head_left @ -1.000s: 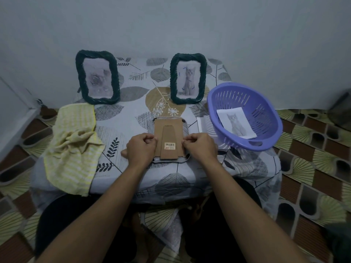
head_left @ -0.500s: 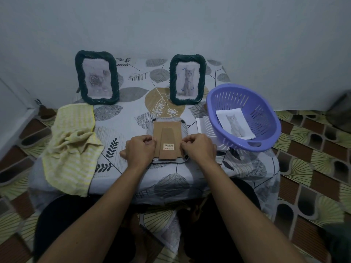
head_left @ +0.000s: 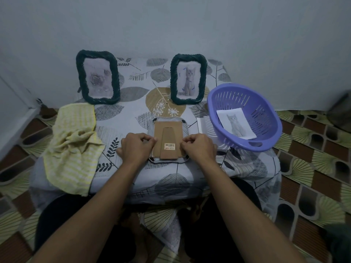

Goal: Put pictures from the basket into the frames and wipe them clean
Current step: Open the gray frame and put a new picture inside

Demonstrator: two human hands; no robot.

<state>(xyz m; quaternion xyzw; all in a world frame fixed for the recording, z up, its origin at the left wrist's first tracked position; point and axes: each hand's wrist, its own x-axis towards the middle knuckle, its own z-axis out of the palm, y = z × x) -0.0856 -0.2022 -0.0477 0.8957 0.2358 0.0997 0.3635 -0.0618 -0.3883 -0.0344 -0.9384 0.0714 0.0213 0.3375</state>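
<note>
Hardly anything had moved since a moment before: both hands had stayed at the sides of the face-down frame (head_left: pixel 168 136). The left hand (head_left: pixel 135 147) had its fingers curled and pinched the frame's left edge. The right hand (head_left: pixel 198 147) did the same on the right edge.

The frame lay flat with its brown cardboard back up. A long cardboard stand flap (head_left: pixel 169 154) with a barcode sticker lay flat on it. The frame's long side ran from the person toward the wall, and its near end sat close to the table's front edge.

Left of the frame lay a soft, crumpled yellow cloth (head_left: pixel 74 145), hanging over the table edge. Right of it, a round purple plastic basket (head_left: pixel 266 111) with slits held a cat picture (head_left: pixel 235 124). Behind the frame was some open leafy tablecloth (head_left: pixel 133 103), then two standing frames with dark twisted rims, a rose frame (head_left: pixel 80 76) and a cat frame (head_left: pixel 173 78).
</note>
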